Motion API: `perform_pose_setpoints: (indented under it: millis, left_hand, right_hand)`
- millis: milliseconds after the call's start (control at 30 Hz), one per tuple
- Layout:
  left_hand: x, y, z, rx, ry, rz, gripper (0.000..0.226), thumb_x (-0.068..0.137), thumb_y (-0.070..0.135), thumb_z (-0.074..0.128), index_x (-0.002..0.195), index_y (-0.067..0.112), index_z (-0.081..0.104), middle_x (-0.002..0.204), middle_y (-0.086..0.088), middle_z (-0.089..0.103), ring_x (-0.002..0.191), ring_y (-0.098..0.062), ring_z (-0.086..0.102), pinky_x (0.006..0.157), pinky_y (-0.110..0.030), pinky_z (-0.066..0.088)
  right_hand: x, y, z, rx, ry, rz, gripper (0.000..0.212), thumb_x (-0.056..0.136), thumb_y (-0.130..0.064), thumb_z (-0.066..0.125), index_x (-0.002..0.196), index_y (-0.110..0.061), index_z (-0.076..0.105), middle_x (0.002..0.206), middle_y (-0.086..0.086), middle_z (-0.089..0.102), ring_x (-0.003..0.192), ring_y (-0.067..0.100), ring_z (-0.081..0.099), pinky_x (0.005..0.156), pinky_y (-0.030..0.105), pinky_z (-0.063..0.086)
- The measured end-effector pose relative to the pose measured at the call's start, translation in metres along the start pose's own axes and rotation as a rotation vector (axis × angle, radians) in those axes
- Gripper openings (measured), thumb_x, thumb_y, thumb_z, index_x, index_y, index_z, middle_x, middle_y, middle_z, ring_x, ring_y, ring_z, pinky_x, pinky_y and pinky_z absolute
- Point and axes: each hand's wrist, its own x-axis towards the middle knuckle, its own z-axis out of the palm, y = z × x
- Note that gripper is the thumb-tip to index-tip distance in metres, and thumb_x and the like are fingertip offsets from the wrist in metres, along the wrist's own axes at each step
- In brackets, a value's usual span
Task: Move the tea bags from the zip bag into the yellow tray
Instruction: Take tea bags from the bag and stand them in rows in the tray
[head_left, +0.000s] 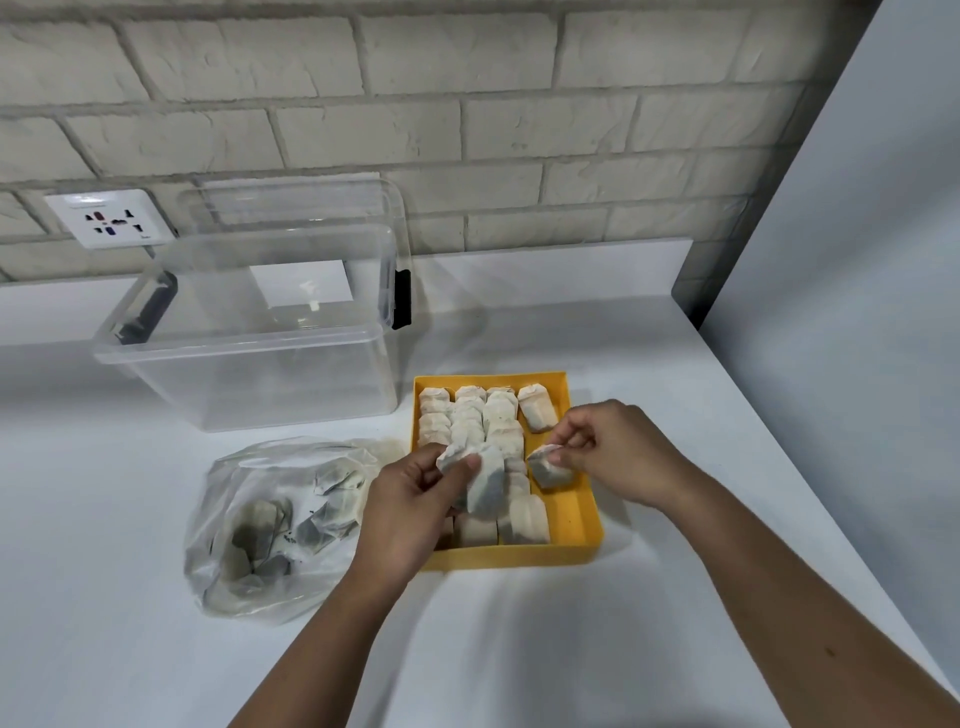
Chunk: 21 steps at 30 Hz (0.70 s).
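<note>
Placement step in hand. Left hand (410, 499) grips several tea bags (485, 483) over the yellow tray's (519, 558) near-left part. Right hand (618, 452) pinches 1 tea bag (550, 467) above its sparse right column. Next: lower it there, judged. Zip bag (249, 519), left of the tray, holds more.

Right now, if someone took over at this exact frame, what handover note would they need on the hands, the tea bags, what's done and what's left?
Left hand: holds a bunch of tea bags over the yellow tray.
Right hand: pinches a single tea bag low over the tray's right side.
Done: rows of bags fill the tray's left and middle; the right column has one bag at the back.
Left: set down the held bags, then empty the zip bag, which lies left of the tray with several bags inside.
</note>
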Motion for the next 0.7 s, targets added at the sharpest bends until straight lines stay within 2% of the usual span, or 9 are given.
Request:
perform_pose_setpoints:
  millis: [33, 100, 200, 267, 367, 533, 700]
  left_hand:
    - [-0.001, -0.001, 0.000, 0.013, 0.005, 0.005, 0.015, 0.091, 0.031, 0.070, 0.091, 0.017, 0.075, 0.086, -0.017, 0.075, 0.089, -0.039, 0.070, 0.086, -0.053, 0.056]
    - [-0.001, -0.003, 0.002, 0.037, 0.014, 0.013, 0.015, 0.091, 0.031, 0.070, 0.091, 0.017, 0.075, 0.085, -0.017, 0.075, 0.090, -0.039, 0.069, 0.086, -0.052, 0.056]
    - [-0.002, -0.001, 0.002, 0.017, 0.014, 0.017, 0.012, 0.092, 0.028, 0.068, 0.093, 0.020, 0.077, 0.085, -0.004, 0.078, 0.088, -0.026, 0.074, 0.085, -0.041, 0.058]
    - [-0.002, -0.001, 0.003, 0.008, 0.016, 0.011, 0.012, 0.093, 0.026, 0.068, 0.095, 0.019, 0.077, 0.086, 0.000, 0.079, 0.088, -0.021, 0.074, 0.084, -0.037, 0.058]
    - [-0.001, -0.003, 0.003, -0.022, 0.033, -0.001, 0.012, 0.092, 0.026, 0.069, 0.093, 0.017, 0.077, 0.086, -0.002, 0.079, 0.089, -0.022, 0.074, 0.088, -0.043, 0.058]
    - [-0.002, -0.004, 0.004, -0.040, 0.048, -0.011, 0.010, 0.092, 0.025, 0.069, 0.096, 0.020, 0.077, 0.088, 0.004, 0.079, 0.089, -0.015, 0.074, 0.091, -0.041, 0.058]
    - [-0.001, -0.008, 0.005, -0.039, 0.061, -0.004, 0.014, 0.091, 0.029, 0.070, 0.093, 0.016, 0.075, 0.087, -0.008, 0.078, 0.091, -0.030, 0.072, 0.089, -0.051, 0.057]
  right_hand:
    - [0.006, 0.000, 0.001, -0.081, -0.009, -0.010, 0.004, 0.082, -0.029, 0.075, 0.085, -0.029, 0.072, 0.086, -0.012, 0.067, 0.085, 0.010, 0.062, 0.080, 0.031, 0.050]
    - [0.020, 0.001, 0.006, -0.326, 0.098, -0.024, 0.007, 0.085, -0.036, 0.070, 0.090, -0.031, 0.071, 0.101, -0.009, 0.062, 0.102, 0.015, 0.053, 0.086, 0.033, 0.038]
    - [0.041, 0.013, 0.020, -0.504, 0.275, 0.005, 0.017, 0.087, -0.044, 0.065, 0.097, -0.032, 0.072, 0.123, -0.006, 0.051, 0.121, 0.020, 0.038, 0.093, 0.035, 0.028]
    - [0.051, 0.022, 0.029, -0.493, 0.343, -0.002, 0.016, 0.086, -0.043, 0.067, 0.094, -0.031, 0.074, 0.137, -0.004, 0.048, 0.132, 0.022, 0.031, 0.101, 0.037, 0.025]
    - [0.061, 0.029, 0.037, -0.439, 0.443, 0.049, 0.013, 0.084, -0.041, 0.070, 0.091, -0.031, 0.076, 0.148, 0.000, 0.044, 0.142, 0.027, 0.022, 0.110, 0.043, 0.020]
    - [0.075, 0.026, 0.037, -0.279, 0.424, 0.186, 0.020, 0.085, -0.045, 0.068, 0.098, -0.032, 0.075, 0.152, 0.002, 0.040, 0.147, 0.027, 0.017, 0.114, 0.045, 0.017]
    - [0.084, 0.025, 0.037, -0.291, 0.463, 0.211, 0.017, 0.084, -0.044, 0.070, 0.095, -0.033, 0.076, 0.146, 0.001, 0.048, 0.144, 0.026, 0.023, 0.114, 0.046, 0.018]
